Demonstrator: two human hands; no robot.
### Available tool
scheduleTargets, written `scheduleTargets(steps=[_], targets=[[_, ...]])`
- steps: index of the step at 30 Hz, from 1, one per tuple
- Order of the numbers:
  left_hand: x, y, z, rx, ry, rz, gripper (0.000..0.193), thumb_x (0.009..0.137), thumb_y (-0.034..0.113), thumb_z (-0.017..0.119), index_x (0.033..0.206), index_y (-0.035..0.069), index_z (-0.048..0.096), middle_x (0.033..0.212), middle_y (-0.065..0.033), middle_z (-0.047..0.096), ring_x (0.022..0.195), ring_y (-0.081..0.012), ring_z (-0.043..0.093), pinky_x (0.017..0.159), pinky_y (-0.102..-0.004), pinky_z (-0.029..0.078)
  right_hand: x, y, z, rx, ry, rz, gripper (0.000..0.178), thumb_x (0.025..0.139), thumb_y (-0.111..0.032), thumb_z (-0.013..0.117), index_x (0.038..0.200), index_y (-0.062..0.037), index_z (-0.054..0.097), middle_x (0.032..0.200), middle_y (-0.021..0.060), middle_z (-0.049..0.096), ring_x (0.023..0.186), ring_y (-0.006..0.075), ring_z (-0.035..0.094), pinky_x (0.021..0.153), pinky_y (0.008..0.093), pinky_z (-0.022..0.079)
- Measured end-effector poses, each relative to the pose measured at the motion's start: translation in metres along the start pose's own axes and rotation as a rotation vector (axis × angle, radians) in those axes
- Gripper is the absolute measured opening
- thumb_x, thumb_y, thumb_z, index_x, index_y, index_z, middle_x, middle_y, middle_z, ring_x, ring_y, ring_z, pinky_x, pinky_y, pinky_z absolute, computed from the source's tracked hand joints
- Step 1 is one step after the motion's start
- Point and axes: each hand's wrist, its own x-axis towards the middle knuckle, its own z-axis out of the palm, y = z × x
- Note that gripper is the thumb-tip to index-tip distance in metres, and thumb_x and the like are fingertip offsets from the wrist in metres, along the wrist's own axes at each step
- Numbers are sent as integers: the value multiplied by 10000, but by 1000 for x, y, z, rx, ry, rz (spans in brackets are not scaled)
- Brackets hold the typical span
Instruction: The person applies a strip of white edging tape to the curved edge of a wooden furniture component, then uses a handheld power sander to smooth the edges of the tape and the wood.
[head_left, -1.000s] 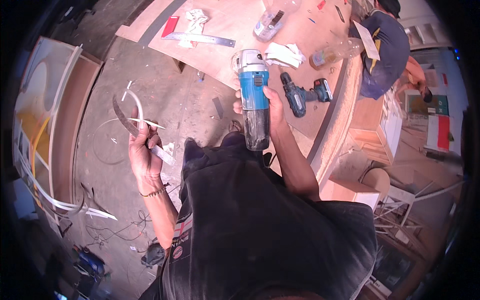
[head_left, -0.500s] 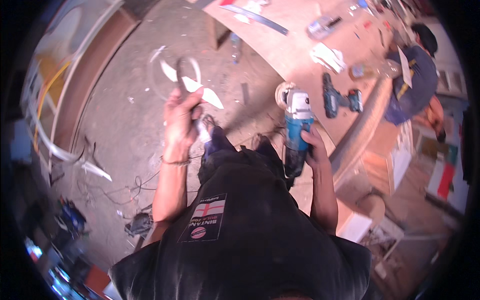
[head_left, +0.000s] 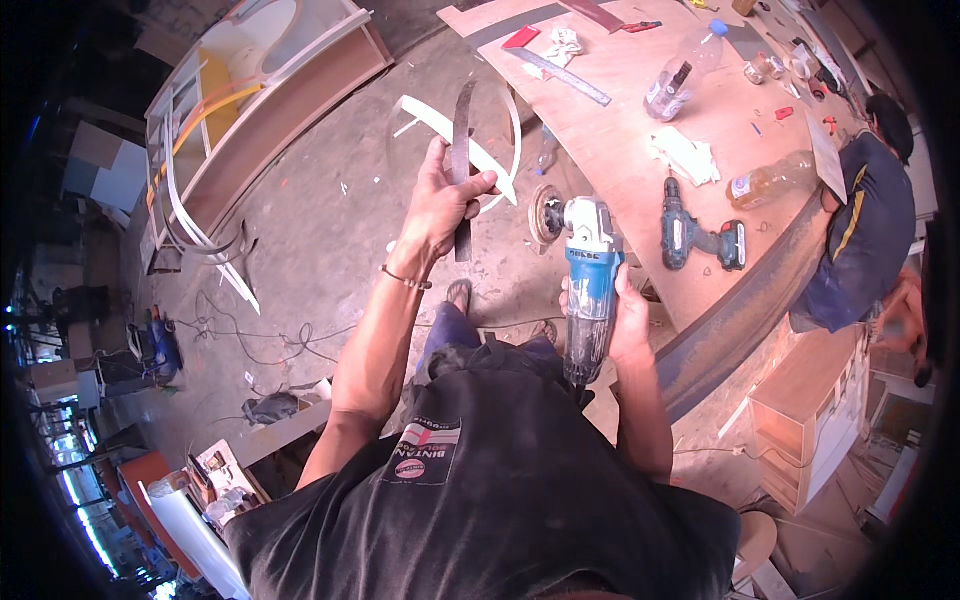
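My left hand [head_left: 440,210] is raised over the floor, closed around a thin curled strip, dark on one face. A white loop and a pointed white length of strip [head_left: 490,172] show behind the fingers. In my right hand [head_left: 632,315] is a blue and grey angle grinder [head_left: 592,275], gripped around its body with the head pointing away from me. A round pad or disc [head_left: 545,214] on the grinder's head faces left, apart from the strip. Whether the disc spins I cannot tell.
On the wooden worktop [head_left: 625,190] at right lie a cordless drill [head_left: 700,238], a metal ruler [head_left: 572,80], crumpled white paper [head_left: 685,157] and plastic bottles [head_left: 765,186]. Another person [head_left: 865,235] sits by a curved dark panel [head_left: 730,310]. Cables [head_left: 280,342] cross the floor; an unfinished cabinet [head_left: 300,115] lies at left.
The whole view has shifted. My left hand with the strip now appears farther right, closer to the grinder's head. The grinder stays in my right hand, a little lower in the picture.
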Motion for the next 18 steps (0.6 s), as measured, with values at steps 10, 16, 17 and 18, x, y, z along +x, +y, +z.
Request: scheduleTargets(steps=[10, 16, 17, 18], targets=[[9, -14, -9, 93, -70, 48, 164, 910, -3, 729, 1018, -3, 604, 849, -132, 733, 638, -82, 651, 455, -196, 382, -21, 19, 15, 92, -54, -171, 773, 1042, -632, 363, 1379, 52, 491, 1078, 218, 660, 898, 322, 681, 784, 432, 569], [15, -7, -21, 159, -131, 58, 216, 892, 41, 769, 1026, 20, 600, 818, -87, 705, 645, -86, 659, 468, -201, 398, -15, 39, 18, 227, -67, -153, 803, 1032, -678, 322, 1295, 52, 528, 991, 206, 652, 827, 318, 669, 747, 435, 561], [16, -3, -22, 171, -147, 63, 227, 888, 47, 776, 1029, 23, 600, 812, -77, 698, 650, -89, 663, 469, -204, 401, -13, 40, 17, 204, -38, -146, 821, 1020, -706, 315, 1294, 36, 532, 985, 195, 647, 802, 315, 661, 725, 439, 563], [16, -3, -24, 181, -163, 62, 237, 884, 54, 783, 1031, 26, 599, 805, -67, 691, 654, -91, 667, 470, -207, 404, -11, 42, 13, 197, -36, -142, 821, 1020, -706, 315, 1294, 36, 532, 985, 195, 647, 802, 315, 661, 725, 439, 563]])
